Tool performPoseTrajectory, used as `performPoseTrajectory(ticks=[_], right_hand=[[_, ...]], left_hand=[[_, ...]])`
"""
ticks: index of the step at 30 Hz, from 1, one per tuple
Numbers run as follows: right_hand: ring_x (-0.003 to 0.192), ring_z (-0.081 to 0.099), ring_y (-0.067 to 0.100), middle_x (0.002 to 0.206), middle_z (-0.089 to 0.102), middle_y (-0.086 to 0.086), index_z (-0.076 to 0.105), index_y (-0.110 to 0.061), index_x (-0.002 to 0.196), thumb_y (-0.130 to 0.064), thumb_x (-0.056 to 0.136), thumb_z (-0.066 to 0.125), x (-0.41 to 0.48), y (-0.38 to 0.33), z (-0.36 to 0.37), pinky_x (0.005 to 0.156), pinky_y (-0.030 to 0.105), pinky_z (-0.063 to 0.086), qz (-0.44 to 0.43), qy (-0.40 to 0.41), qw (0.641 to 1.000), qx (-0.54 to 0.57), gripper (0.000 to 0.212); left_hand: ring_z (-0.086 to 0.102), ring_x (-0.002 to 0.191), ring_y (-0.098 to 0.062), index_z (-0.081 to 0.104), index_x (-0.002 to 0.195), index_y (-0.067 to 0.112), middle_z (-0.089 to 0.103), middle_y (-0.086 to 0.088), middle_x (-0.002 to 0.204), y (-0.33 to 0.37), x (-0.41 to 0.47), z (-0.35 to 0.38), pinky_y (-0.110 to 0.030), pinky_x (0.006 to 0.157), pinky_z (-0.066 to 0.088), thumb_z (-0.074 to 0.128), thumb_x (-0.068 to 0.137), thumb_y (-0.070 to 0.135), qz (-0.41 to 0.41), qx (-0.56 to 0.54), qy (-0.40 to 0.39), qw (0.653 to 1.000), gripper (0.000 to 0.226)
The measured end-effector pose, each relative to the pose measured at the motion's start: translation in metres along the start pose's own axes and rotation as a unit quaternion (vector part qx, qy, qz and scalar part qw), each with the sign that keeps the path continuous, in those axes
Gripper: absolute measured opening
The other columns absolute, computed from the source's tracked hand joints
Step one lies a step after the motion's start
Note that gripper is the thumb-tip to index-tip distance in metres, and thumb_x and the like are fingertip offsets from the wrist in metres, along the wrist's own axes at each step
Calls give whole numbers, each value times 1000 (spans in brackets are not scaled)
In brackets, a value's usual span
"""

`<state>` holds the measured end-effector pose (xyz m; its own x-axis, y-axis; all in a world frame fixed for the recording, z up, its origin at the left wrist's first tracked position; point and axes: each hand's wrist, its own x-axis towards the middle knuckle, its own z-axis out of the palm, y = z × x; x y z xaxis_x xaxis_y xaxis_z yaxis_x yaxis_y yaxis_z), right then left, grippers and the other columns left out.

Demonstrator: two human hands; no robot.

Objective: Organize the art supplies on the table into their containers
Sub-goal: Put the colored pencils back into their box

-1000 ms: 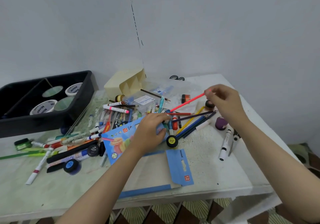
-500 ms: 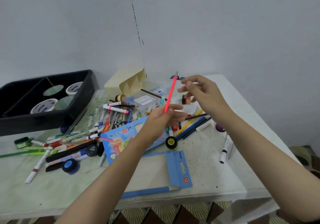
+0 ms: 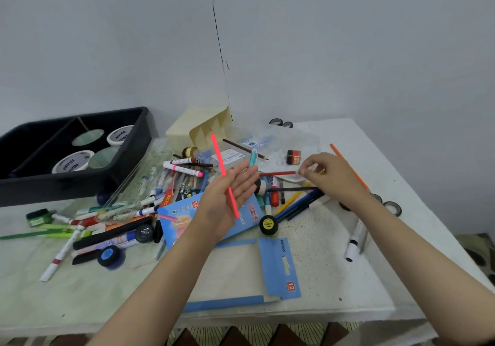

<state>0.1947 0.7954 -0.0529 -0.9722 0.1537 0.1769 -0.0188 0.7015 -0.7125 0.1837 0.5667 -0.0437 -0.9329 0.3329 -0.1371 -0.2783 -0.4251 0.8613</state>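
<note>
My left hand [image 3: 227,195] hovers palm up over the blue pencil box [image 3: 247,215], fingers straight, with a pink pencil [image 3: 218,155] lying across the palm. My right hand [image 3: 332,177] is to the right over a heap of coloured pencils [image 3: 297,205] and pinches the end of a red pencil [image 3: 277,173] that lies on the heap. An orange pencil [image 3: 347,165] runs along the back of that hand; I cannot tell whether it is held. The box's open flap [image 3: 280,265] lies on the table in front.
A black tray [image 3: 128,166] with tape rolls stands at the back left, a cream organiser [image 3: 187,131] beside it. Markers and paint pots [image 3: 268,223] crowd the left and middle. A white marker [image 3: 355,241] and tape rolls [image 3: 392,207] lie near the right edge.
The pink pencil passed from my right hand to my left, which now has it across an opened palm. My right hand went back down to the pencil heap and pinched the red pencil.
</note>
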Motion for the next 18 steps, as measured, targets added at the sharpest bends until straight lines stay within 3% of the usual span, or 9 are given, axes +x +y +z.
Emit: performPoseTrajectory(ticks=[3,7,9,12,15,18], right_hand=[[70,55,-4,89,67,-7,63,-22,78,-16,89,59,1,-17,-10,62,7,38,-19,61,994,90,13],[66,63,5,82,69,4,54,-15,80,-1,92,51,-1,-55,-28,62,12,45,-65,153,943,288,19],[61,63,6,72,70,-2,54,-14,81,0,92,50,-2,-73,-36,59,14,46,-88,169,926,324,19],[58,63,8,64,70,-6,56,-15,80,-3,92,51,1,-91,-37,58,19,47,-83,113,940,311,18],[55,63,9,72,71,-1,56,-16,79,-7,93,53,5,-101,-26,57,22,47,-61,32,964,255,17],[57,64,9,78,72,5,56,-17,81,-12,93,54,10,-99,-11,54,14,43,-47,17,973,223,14]], left_hand=[[62,111,-18,57,121,7,66,-9,118,-1,1,-3,-31,97,49,32,102,20,13,30,17,999,34],[57,118,-17,59,116,11,63,-7,123,1,1,-4,-33,105,41,32,102,20,13,48,25,998,32],[56,119,-16,58,120,11,62,-6,125,1,1,-4,-32,105,40,31,102,21,5,56,13,998,33],[58,117,-16,54,126,8,63,-7,125,1,-1,0,-29,100,45,32,100,25,-23,63,-37,997,38],[63,110,-22,55,126,6,64,-14,120,3,-6,8,-30,92,52,38,91,33,-61,63,-98,991,47],[68,84,-20,57,121,6,70,-11,106,2,-12,15,-29,73,56,38,90,35,-93,67,-144,983,46]])
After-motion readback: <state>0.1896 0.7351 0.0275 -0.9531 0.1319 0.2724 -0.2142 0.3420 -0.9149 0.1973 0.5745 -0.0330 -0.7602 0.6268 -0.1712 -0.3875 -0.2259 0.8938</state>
